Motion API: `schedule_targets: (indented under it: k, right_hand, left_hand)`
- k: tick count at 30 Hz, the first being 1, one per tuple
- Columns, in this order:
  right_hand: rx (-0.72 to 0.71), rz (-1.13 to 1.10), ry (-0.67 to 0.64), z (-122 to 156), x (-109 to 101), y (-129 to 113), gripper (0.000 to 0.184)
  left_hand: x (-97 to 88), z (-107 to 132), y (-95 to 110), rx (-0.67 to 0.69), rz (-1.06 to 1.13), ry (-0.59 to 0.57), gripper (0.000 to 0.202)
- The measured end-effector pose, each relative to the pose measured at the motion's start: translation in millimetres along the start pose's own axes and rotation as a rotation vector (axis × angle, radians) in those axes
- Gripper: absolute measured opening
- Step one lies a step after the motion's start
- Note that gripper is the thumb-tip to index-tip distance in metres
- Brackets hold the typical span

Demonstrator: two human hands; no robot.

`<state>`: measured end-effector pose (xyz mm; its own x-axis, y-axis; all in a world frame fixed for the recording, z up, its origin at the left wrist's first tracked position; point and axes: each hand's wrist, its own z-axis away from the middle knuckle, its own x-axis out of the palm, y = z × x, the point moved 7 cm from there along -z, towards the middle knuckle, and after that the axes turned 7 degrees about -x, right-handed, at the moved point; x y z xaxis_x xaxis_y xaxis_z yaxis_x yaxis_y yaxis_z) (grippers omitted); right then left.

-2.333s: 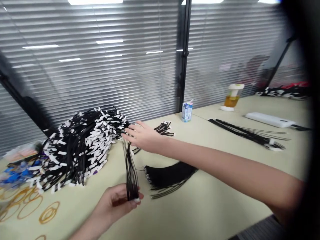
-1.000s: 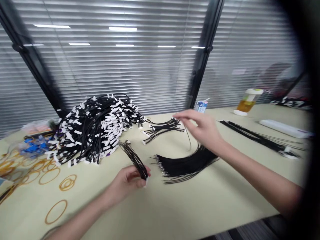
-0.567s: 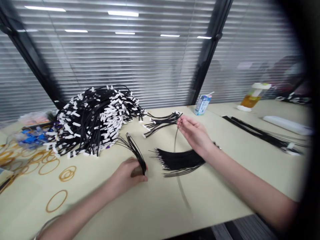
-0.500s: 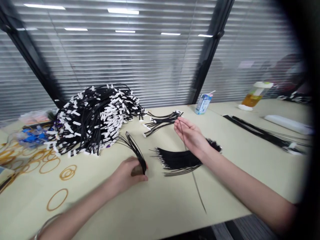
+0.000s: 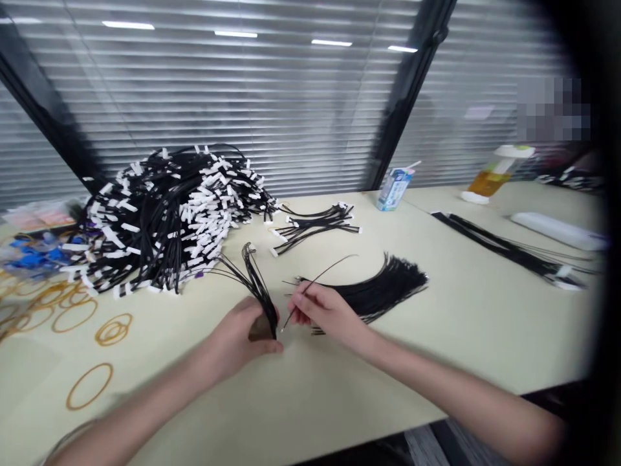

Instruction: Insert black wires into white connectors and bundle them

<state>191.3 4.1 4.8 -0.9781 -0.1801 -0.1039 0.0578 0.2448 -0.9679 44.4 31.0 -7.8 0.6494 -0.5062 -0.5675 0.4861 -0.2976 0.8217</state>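
Note:
My left hand (image 5: 240,340) is closed around the lower end of a small bundle of black wires (image 5: 252,278) that fans upward from my fist. Just to its right, my right hand (image 5: 323,312) pinches one thin black wire (image 5: 323,273) near its tip; the wire arcs up and to the right. The wire's lower end sits close to the bundle's base. Behind my right hand lies a flat sheaf of plain black wires (image 5: 388,288) on the beige table (image 5: 436,349).
A big heap of black wires with white tags (image 5: 165,213) fills the back left. A smaller tagged bunch (image 5: 315,223) lies behind my hands. Rubber bands (image 5: 90,385) are scattered at the left. A drink carton (image 5: 394,188), a jar (image 5: 497,171) and another wire bundle (image 5: 504,255) stand to the right.
My right hand has come down and left from near the tagged bunch, carrying a single wire to the bundle held by my left hand. The left hand has stayed put.

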Motion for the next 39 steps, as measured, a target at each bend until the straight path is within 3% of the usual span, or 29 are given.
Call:
schedule_targets:
  k: [11,16,24,33,39]
  right_hand:
    - [-0.060,0.274,-0.030,3.3,3.6,8.0,0.025]
    - [-0.077,0.294,-0.005,3.3,1.9,11.2,0.024]
    - [-0.095,0.348,-0.017,2.0,2.4,6.4,0.022]
    - [-0.236,0.528,-0.082,-1.0,12.6,-3.9,0.013]
    - [-0.337,0.622,-0.100,-2.2,14.3,1.6,0.021]
  left_hand:
    - [0.2,-2.6,0.4,0.072,-0.019,0.029,0.032]
    - [-0.3,-2.5,-0.6,0.088,-0.006,0.044,0.035]
    - [2.3,-2.8,-2.6,0.070,-0.051,0.029,0.033]
    - [4.5,-5.0,-2.0,0.030,-0.108,-0.013,0.040]
    - [5.8,-5.2,-2.4,-0.051,-0.100,-0.030,0.040]
